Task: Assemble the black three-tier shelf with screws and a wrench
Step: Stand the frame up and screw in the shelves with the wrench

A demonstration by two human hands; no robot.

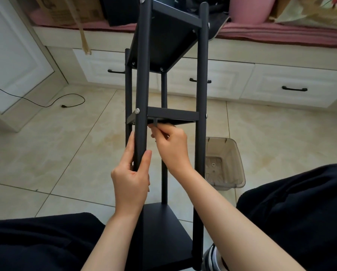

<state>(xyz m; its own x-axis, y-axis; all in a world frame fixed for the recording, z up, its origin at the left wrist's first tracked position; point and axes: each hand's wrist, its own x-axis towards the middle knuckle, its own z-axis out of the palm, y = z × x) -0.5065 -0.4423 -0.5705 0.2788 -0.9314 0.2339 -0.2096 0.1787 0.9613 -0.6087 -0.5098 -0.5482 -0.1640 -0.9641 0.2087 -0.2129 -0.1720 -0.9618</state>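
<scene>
The shelf (169, 114) stands tilted between my knees on the tiled floor (70, 137), all three tiers already on the four posts. My left hand (131, 173) is wrapped round the near left post (142, 94), thumb on one side, fingers on the other, steadying it. My right hand (171, 147) pinches a small grey wrench (155, 122) with thumb and fingertips, its short end poking up under the front edge of the middle tier (172, 115). I can't see the screw it sits in, hidden under the tier. A silver screw head (137, 110) shows on the left post at that tier, another one (206, 115) on the right post.

My read: tightening the middle tier at the left front corner, task looks late, most screws seem in.

To do it well:
- keep the wrench seated fully and square before turning, a shallow seat may slip and round the socket
- small turns, re-seat each time, the tier edge leaves little swing room
- left hand should hold the post firm against the tier so the joint closes flush
- snug only, then check the other corners so the frame doesn't rack

A clear plastic bin (224, 163) sits on the floor just right of the shelf, white drawers (261, 83) behind
</scene>
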